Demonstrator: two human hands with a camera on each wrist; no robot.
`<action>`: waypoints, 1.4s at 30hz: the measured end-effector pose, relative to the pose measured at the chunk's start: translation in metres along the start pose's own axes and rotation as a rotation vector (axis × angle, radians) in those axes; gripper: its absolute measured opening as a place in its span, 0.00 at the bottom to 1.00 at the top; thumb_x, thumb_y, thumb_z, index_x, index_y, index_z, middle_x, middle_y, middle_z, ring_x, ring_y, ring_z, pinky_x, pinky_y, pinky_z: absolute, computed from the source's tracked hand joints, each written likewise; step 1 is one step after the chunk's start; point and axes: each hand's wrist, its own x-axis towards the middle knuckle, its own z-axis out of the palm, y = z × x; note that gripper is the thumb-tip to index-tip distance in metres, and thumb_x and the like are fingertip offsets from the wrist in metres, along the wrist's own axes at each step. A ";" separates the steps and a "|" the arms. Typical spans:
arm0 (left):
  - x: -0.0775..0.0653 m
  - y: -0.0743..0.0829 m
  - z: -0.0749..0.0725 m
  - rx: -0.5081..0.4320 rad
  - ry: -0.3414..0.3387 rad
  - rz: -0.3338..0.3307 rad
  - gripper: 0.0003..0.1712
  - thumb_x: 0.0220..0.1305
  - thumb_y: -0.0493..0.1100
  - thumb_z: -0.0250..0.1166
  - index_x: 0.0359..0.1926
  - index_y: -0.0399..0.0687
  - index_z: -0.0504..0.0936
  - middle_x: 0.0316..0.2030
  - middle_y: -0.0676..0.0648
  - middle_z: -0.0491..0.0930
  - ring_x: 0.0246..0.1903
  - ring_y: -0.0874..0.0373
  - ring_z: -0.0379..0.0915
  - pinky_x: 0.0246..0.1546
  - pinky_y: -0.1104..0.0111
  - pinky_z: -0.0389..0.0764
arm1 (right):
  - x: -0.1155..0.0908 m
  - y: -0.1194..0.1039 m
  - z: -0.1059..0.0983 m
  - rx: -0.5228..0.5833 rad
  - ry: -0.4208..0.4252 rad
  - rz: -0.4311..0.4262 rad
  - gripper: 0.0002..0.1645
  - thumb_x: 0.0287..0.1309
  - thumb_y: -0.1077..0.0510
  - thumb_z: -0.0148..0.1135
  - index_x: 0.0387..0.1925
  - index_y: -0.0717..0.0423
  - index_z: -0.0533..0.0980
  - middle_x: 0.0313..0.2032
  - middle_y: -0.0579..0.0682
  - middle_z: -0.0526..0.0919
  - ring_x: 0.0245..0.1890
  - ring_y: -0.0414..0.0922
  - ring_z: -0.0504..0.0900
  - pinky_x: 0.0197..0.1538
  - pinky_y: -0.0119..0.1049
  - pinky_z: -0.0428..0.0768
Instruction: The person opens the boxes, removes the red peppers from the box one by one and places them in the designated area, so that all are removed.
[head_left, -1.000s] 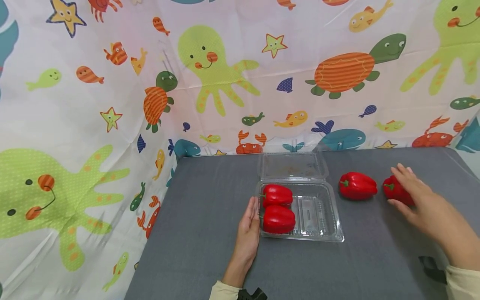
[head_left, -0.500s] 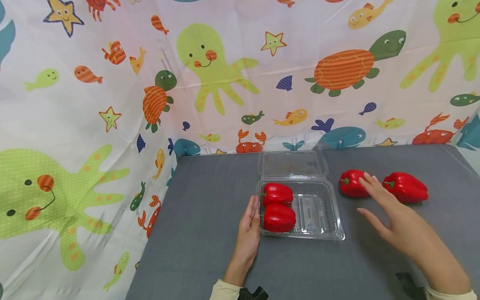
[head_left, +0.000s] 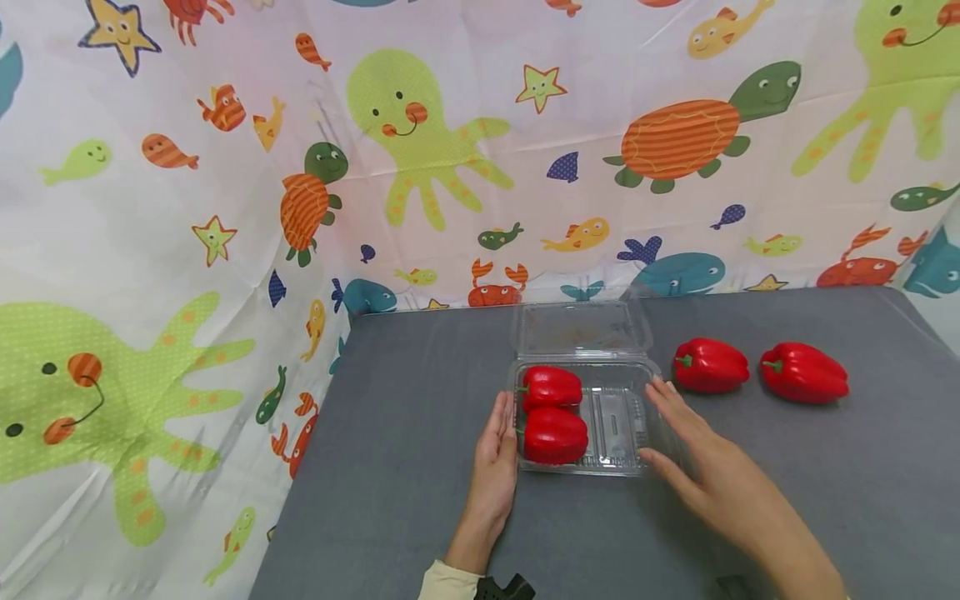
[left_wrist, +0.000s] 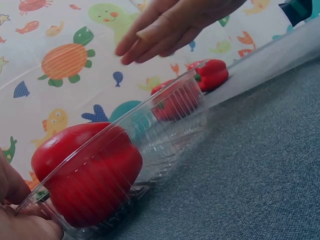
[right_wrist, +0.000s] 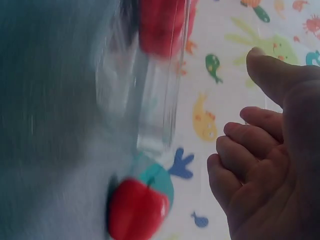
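Observation:
My left hand [head_left: 492,467] rests against the left wall of a clear plastic clamshell container [head_left: 617,417], its fingers stretched along the side. Inside, on the left, lie two red bell peppers, the farther one [head_left: 551,387] behind the nearer one [head_left: 555,436]. The right half of the tray holds nothing. My right hand [head_left: 697,450] hovers over the container's right edge, fingers extended and thumb apart, holding nothing. In the right wrist view, that hand [right_wrist: 265,165] is beside the tray with no pepper in its grasp.
Two more red bell peppers, one nearer the container [head_left: 711,365] and one farther right [head_left: 804,372], lie on the grey tabletop [head_left: 420,400]. The container's lid [head_left: 583,329] lies folded back behind it. A curtain [head_left: 450,250] with sea-animal prints hangs along the back and left.
My right hand has moved left, from over the rightmost pepper, past the other loose pepper, to the container's right edge. The left hand and the peppers have stayed in place.

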 end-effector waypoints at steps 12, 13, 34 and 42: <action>0.002 -0.001 0.000 -0.001 -0.002 -0.010 0.36 0.84 0.33 0.46 0.85 0.44 0.47 0.84 0.48 0.50 0.83 0.51 0.44 0.78 0.60 0.54 | 0.015 -0.037 0.051 0.001 0.046 -0.071 0.61 0.62 0.25 0.65 0.86 0.34 0.46 0.83 0.46 0.54 0.80 0.57 0.62 0.63 0.65 0.79; 0.001 -0.001 0.000 -0.002 -0.002 -0.011 0.36 0.84 0.33 0.46 0.86 0.44 0.47 0.84 0.48 0.50 0.83 0.51 0.44 0.78 0.60 0.54 | 0.017 -0.038 0.054 -0.003 0.046 -0.074 0.62 0.61 0.23 0.64 0.86 0.35 0.47 0.84 0.46 0.54 0.80 0.56 0.61 0.63 0.65 0.79; 0.001 0.002 0.000 0.009 0.012 -0.041 0.37 0.83 0.34 0.49 0.86 0.49 0.48 0.84 0.52 0.52 0.82 0.56 0.46 0.77 0.65 0.56 | 0.048 -0.061 0.091 -0.044 0.115 -0.118 0.63 0.58 0.32 0.75 0.84 0.52 0.56 0.81 0.51 0.59 0.80 0.54 0.61 0.68 0.63 0.75; 0.001 0.000 -0.001 -0.003 0.007 -0.038 0.37 0.84 0.33 0.48 0.86 0.49 0.48 0.84 0.53 0.51 0.82 0.57 0.45 0.76 0.67 0.55 | 0.050 -0.061 0.097 -0.036 0.106 -0.078 0.63 0.57 0.32 0.75 0.83 0.51 0.57 0.81 0.52 0.60 0.79 0.56 0.63 0.64 0.65 0.79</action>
